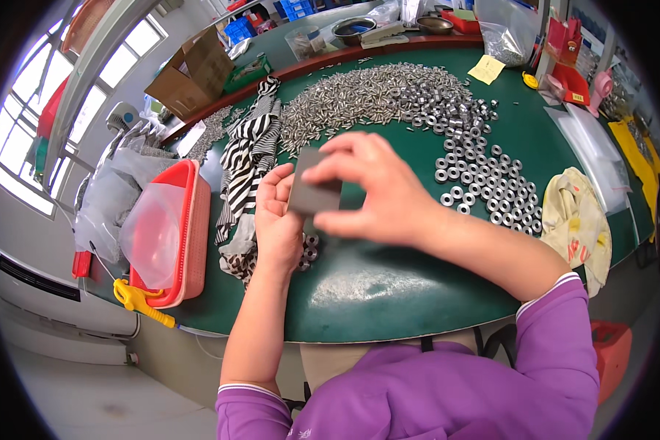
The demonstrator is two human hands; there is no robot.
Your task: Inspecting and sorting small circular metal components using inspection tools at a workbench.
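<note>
Above the green table (374, 293), I hold a dark grey rectangular block (319, 199) between both hands. My left hand (275, 227) is closed around its left side, palm turned up. My right hand (389, 191) reaches over from the right, its index finger on the block's face and its thumb at the lower edge. Slight blur covers the right fingers. Several small metal rings (309, 255) lie by my left wrist, partly hidden. More metal rings (502, 192) spread to the right of my right hand. Beyond the hands is a heap of short metal pins (352, 99).
Left of my hands lies a striped cloth (246, 150). A red plastic basket (195, 249) and yellow air blow gun (143, 299) sit at the left edge. At the right edge hangs a pale yellow cloth (576, 220). A cardboard box (191, 73) stands far left.
</note>
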